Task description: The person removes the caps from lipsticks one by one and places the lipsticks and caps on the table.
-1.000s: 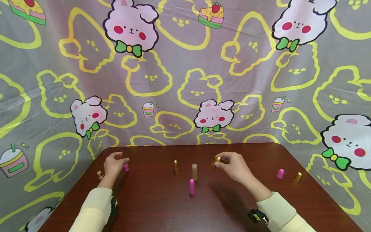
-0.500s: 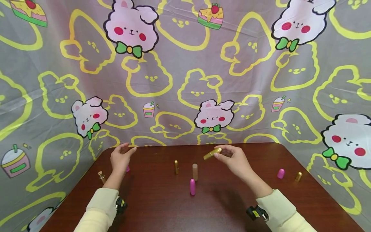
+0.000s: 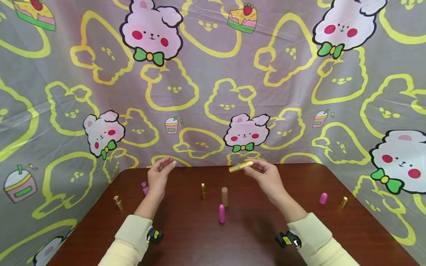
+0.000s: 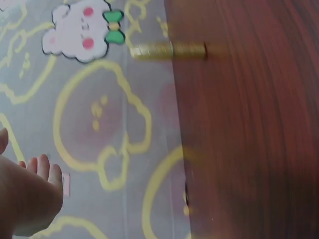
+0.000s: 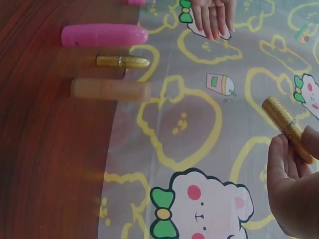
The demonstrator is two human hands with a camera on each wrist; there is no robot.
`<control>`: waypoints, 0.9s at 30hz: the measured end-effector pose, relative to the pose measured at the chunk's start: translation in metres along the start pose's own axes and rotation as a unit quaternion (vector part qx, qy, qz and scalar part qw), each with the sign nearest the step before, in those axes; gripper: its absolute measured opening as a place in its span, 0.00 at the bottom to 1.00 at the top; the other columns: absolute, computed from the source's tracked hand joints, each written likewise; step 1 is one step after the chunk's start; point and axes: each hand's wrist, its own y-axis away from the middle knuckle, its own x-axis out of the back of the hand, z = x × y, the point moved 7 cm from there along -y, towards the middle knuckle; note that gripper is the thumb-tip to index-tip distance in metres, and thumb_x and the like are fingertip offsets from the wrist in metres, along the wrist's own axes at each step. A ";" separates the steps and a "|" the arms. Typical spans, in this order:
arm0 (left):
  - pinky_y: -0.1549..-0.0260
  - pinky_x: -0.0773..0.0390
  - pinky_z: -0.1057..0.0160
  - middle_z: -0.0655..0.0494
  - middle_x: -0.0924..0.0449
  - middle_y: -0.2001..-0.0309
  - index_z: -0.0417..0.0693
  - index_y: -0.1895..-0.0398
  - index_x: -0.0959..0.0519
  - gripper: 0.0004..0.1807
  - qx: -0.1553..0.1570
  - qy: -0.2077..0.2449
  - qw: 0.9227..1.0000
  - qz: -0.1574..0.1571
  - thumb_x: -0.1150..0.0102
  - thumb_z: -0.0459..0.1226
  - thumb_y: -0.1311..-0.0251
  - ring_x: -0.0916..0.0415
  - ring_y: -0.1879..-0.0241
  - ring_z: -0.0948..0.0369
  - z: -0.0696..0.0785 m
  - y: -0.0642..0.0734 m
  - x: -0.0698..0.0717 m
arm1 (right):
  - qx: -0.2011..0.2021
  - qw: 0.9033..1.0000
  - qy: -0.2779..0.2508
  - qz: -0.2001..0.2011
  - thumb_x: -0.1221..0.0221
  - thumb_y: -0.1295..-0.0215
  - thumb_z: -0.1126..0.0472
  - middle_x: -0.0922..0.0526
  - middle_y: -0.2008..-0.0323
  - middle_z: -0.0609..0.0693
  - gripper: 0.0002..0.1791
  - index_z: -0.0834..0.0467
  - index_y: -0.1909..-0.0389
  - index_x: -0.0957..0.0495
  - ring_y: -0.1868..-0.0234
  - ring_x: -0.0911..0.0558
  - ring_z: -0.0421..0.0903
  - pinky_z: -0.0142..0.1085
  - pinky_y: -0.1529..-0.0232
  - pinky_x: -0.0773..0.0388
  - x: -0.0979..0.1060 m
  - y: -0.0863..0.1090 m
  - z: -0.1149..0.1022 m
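One gold tube, pinched in our right fingers; left fingers empty, parted. We should steady its free end.

Brown table bearing tubes and caps

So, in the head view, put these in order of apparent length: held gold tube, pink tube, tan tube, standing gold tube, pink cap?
1. Held gold tube
2. Pink tube and tan tube: too alike to rank
3. Standing gold tube
4. Pink cap
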 end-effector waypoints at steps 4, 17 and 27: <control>0.54 0.24 0.70 0.54 0.15 0.58 0.26 0.47 0.25 0.21 -0.005 0.040 0.999 -0.027 0.35 0.28 0.42 0.19 0.58 0.68 0.005 0.008 -0.020 | -0.001 0.999 -0.038 0.008 0.37 0.38 0.71 0.16 0.61 0.50 0.20 0.76 0.47 0.26 0.60 0.16 0.43 0.40 0.53 0.20 -0.002 -0.002 0.000; 0.49 0.24 0.63 0.46 0.16 0.56 0.23 0.48 0.27 0.18 -0.003 0.155 0.981 -0.119 0.41 0.22 0.42 0.18 0.55 0.60 0.015 0.038 -0.080 | -0.054 0.980 -0.188 0.023 0.42 0.33 0.71 0.19 0.56 0.53 0.10 0.66 0.53 0.22 0.58 0.16 0.47 0.45 0.46 0.25 -0.017 -0.004 -0.004; 0.47 0.24 0.59 0.40 0.18 0.53 0.20 0.45 0.31 0.21 -0.009 0.168 0.972 -0.166 0.42 0.22 0.41 0.20 0.51 0.51 0.019 0.055 -0.111 | -0.059 0.971 -0.231 0.027 0.44 0.32 0.72 0.18 0.59 0.52 0.11 0.67 0.51 0.21 0.59 0.16 0.48 0.41 0.48 0.23 -0.029 -0.003 -0.008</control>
